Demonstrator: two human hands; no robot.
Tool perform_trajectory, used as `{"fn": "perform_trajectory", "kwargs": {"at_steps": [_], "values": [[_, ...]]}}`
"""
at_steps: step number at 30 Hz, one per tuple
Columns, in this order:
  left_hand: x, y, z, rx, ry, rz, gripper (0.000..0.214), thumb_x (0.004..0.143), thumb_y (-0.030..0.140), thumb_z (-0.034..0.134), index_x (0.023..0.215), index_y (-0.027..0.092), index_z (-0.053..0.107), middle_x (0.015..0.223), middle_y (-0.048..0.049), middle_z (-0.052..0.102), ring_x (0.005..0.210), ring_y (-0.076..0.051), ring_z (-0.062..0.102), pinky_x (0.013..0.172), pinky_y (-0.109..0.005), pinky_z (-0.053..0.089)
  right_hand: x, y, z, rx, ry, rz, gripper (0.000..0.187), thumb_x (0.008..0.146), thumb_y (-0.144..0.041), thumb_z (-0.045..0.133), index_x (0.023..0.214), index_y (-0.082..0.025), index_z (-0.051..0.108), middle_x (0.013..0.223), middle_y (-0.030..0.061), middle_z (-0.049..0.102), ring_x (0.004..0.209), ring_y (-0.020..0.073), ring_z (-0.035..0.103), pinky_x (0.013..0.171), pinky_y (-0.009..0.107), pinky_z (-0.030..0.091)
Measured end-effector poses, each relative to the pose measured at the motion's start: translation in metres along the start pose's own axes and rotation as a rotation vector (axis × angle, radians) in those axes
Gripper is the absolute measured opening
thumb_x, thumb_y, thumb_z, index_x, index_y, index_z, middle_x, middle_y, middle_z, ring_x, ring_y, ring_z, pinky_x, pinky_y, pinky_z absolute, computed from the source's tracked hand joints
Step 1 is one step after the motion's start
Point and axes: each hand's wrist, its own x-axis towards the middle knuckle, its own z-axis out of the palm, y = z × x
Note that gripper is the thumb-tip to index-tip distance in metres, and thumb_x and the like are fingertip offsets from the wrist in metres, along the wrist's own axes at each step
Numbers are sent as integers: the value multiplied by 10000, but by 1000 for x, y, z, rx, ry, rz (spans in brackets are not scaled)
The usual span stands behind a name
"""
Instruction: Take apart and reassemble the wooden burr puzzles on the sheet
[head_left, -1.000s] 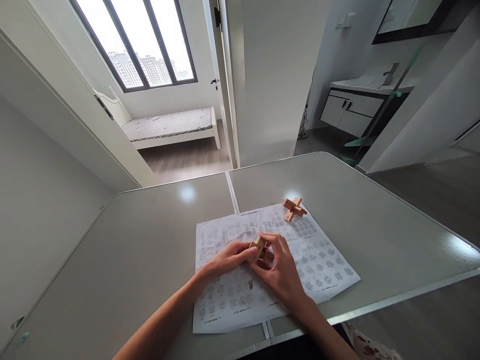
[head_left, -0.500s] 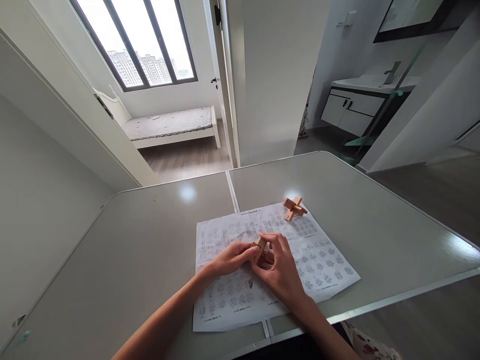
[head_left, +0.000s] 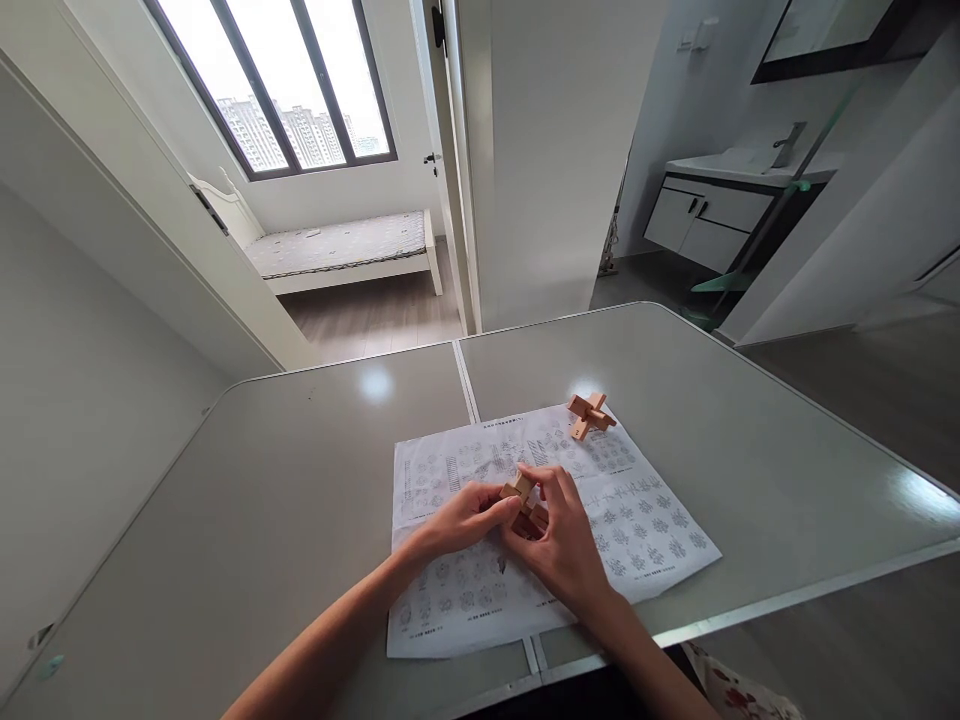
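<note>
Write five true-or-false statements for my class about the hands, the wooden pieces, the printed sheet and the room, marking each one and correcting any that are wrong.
1. The left hand and the right hand both touch a light-brown wooden block assembly. True.
2. A separate cross-shaped brown wooden piece lies at the far right corner of a white printed paper sheet on the grey table. True.
3. The paper sheet is blank. False: rows of small diagrams are printed on it.
4. A white-framed bed stands beyond the table, near a dark-framed window. True.
5. The right hand is spread flat, away from the wood. False: its fingers are curled against the held assembly.
</note>
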Motion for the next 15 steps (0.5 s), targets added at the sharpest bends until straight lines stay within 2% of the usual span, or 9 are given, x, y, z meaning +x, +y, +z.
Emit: {"fn": "perform_trajectory", "kwargs": {"at_steps": [5, 11, 15], "values": [[0, -6, 1, -9, 34, 9, 465, 1010, 553, 575, 879, 126, 705, 947, -104, 789, 925, -241, 760, 861, -338, 611, 0, -1, 0, -24, -25, -21, 480, 853, -270, 714, 1304, -255, 549, 1171, 105, 603, 1013, 279, 648, 795, 439, 655], [-1, -10, 6, 163, 158, 30, 494, 986, 563, 597, 841, 108, 723, 827, -97, 782, 761, -208, 742, 699, -279, 590, 0, 2, 0, -101, 9, -44, 467, 780, -224, 735, 1216, -248, 568, 1127, 93, 649, 972, 284, 645, 803, 450, 630], [-1, -11, 9, 254, 209, 36, 486, 994, 553, 580, 856, 114, 735, 815, -89, 785, 733, -198, 734, 667, -259, 571, -1, 3, 1, -89, 17, -43, 483, 771, -216, 750, 1217, -254, 571, 1139, 94, 661, 967, 284, 666, 797, 449, 630]]}}
